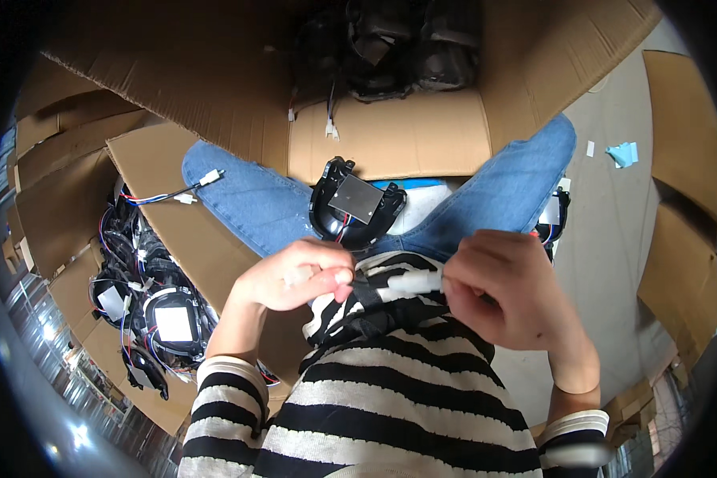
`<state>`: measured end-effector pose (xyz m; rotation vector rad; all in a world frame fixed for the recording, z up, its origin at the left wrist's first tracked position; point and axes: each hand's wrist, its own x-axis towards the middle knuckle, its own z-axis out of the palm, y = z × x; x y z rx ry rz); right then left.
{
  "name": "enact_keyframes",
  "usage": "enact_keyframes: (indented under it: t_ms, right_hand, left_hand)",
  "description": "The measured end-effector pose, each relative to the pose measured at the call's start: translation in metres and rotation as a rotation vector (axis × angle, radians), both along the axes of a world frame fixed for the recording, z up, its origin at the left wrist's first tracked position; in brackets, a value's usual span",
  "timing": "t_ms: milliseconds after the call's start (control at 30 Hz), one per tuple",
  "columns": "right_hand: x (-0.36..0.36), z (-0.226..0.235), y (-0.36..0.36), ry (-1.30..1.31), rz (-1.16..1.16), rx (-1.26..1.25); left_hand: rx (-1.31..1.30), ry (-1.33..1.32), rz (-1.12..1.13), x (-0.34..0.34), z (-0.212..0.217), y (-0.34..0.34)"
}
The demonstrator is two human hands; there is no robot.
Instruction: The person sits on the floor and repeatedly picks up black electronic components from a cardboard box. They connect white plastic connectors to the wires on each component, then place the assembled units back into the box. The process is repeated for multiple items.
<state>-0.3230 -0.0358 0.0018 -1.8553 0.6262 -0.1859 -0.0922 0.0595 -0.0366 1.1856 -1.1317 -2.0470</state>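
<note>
1. Pinched: our left hand [299, 275], on what we cannot tell; grasped: blurred white piece [413, 281], in our right hand [498, 291], above our striped shirt [398, 398].
2. Far left: black wired housings [155, 283], heaped between carton flaps [191, 247].
3. Left knee: white connector [210, 177] on a lead [161, 197].
4. Between our denim thighs [490, 191]: one black U-shaped housing [362, 229], grey plate [357, 199], wires [346, 221].
5. Right floor [605, 223]: pale blue scrap [622, 154].

I watch through a single wide fisheye on the wearer's head, facing steeply down: the striped shirt [406, 386] looms nearest at bottom centre, the fingers [327, 255] lie near, mid-frame, the open carton [386, 147] beyond, upper centre
</note>
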Motion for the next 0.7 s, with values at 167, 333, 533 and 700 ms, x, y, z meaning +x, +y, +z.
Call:
enact_keyframes:
  t_ms: [167,333,533,700]
  right_hand:
    - [0.0,-0.004,-0.006,-0.047,-0.001,0.103]
    - [-0.02,-0.005,-0.012,-0.034,-0.094,0.151]
    - [-0.019,-0.019,0.0,-0.004,-0.091,0.181]
    - [-0.014,-0.026,0.0,-0.06,0.002,0.22]
  left_hand:
    - [-0.114,-0.015,0.014,0.006,0.006,0.0]
    - [-0.438,-0.345,0.358,0.039,0.067,0.047]
    - [-0.103,-1.525,0.941,0.145,0.208,0.176]
    - [0.166,-1.881,0.709,0.183,0.234,0.214]
